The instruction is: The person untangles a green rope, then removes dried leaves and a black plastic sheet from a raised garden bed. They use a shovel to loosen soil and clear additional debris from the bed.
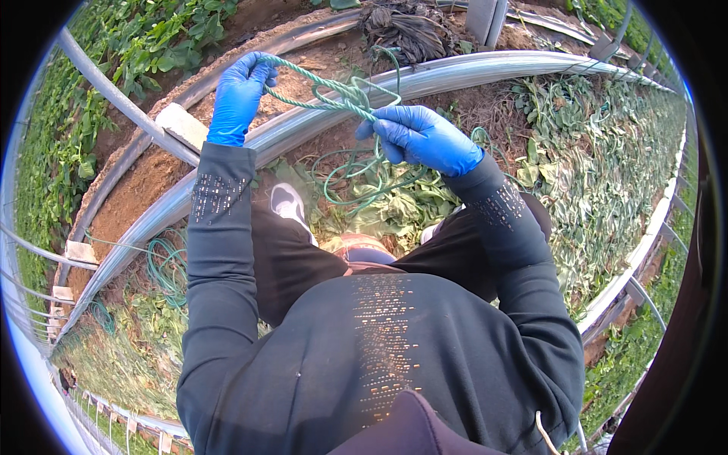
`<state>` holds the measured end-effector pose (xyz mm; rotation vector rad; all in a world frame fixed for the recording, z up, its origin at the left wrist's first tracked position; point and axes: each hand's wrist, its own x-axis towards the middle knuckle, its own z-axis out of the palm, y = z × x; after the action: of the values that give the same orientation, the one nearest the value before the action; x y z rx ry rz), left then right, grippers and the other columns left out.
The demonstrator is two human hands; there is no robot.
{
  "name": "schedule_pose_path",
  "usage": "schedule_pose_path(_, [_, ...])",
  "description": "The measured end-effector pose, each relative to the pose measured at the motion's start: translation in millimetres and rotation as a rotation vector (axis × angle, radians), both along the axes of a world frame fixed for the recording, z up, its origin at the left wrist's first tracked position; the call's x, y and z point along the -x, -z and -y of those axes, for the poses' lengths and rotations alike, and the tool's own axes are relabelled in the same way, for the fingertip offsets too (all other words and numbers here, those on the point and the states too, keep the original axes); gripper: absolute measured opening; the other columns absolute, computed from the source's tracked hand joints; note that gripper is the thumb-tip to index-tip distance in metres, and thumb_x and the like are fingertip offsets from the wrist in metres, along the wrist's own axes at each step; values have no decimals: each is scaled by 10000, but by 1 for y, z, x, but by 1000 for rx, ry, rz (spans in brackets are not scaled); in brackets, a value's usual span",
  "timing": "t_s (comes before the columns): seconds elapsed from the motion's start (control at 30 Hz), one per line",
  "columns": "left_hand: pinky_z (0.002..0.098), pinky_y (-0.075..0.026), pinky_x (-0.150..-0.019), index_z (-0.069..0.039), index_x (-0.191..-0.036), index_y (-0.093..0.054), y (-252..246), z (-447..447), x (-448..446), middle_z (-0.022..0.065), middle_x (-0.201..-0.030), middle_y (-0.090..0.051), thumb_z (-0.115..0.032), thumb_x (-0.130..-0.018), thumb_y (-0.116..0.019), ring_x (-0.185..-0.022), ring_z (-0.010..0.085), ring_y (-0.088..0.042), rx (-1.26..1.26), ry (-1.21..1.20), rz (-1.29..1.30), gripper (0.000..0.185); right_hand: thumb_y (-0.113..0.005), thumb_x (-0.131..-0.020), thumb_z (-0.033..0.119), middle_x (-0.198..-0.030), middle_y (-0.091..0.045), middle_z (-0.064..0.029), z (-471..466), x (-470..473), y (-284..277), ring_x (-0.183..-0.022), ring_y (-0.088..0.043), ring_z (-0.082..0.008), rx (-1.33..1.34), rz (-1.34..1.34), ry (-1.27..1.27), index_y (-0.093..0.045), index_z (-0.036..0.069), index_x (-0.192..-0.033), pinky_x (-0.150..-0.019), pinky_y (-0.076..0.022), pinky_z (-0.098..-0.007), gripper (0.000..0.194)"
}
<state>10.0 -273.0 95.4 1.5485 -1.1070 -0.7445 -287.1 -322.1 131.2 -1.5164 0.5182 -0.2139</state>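
Both hands wear blue disposable gloves. My left hand (pixel 238 94), at the upper left, pinches the looped end of a green twisted rope (pixel 310 77). Lower and to the right, my right hand (pixel 418 136) grips the same rope where several strands come together. Between the hands the strands run side by side, fairly taut. Loose loops rise above my right hand, and thinner green coils (pixel 352 182) hang or lie below it, over wilted leaves (pixel 398 202). Whether all these coils belong to the held rope, I cannot tell.
A pale plastic-like rail or folded sheeting (pixel 455 71) curves across ahead of me. A metal pipe (pixel 122 96) slants at the left near a white block (pixel 182 126). More green cord (pixel 166 267) lies at the left. Dark crumpled material (pixel 406 31) and a metal post (pixel 485 23) are beyond.
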Motion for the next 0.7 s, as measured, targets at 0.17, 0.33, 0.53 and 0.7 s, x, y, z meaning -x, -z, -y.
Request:
schedule_pose_path(0.17, [239,-478,-621,-86,-987,-683,5,-4,-31,8,-808,-655,-215,-965,-534,-694,79,-582,-35,-45,44,199,-515,-972,219,-653,-534,28,3,20,-22,-609,-495,-54,-12,-63,-201,-671,41,-1053,-583,-434,-225,250])
schedule_pose_path(0.33, [250,-494,-622,-96,-990,-681,-2,-7,-30,20,-811,-660,-286,-975,-509,-725,103,-626,-158,-78,50,257,-488,-985,274,-615,-502,37,17,43,-41,-519,-385,-28,-75,101,-102,-649,19,-1068,-471,-291,-182,313])
schedule_pose_path(0.53, [417,-539,-813,-3,-1212,-514,-14,-6,15,195,-1141,-595,-567,-947,-364,-1034,319,-609,-50,376,-768,641,-540,-942,282,-808,-651,-64,34,39,-18,-641,-568,-96,-84,298,-62,-632,-32,-1084,-600,-443,-227,357])
schedule_pose_path(0.7, [567,-411,-985,56,-1345,-353,-21,-11,55,324,-1343,-414,-840,-741,-320,-1232,458,-442,-78,662,-1163,1081,-517,-969,234,-943,-666,-57,8,7,3,-753,-618,-112,0,139,-26,-621,18,-1155,-718,-509,-267,303])
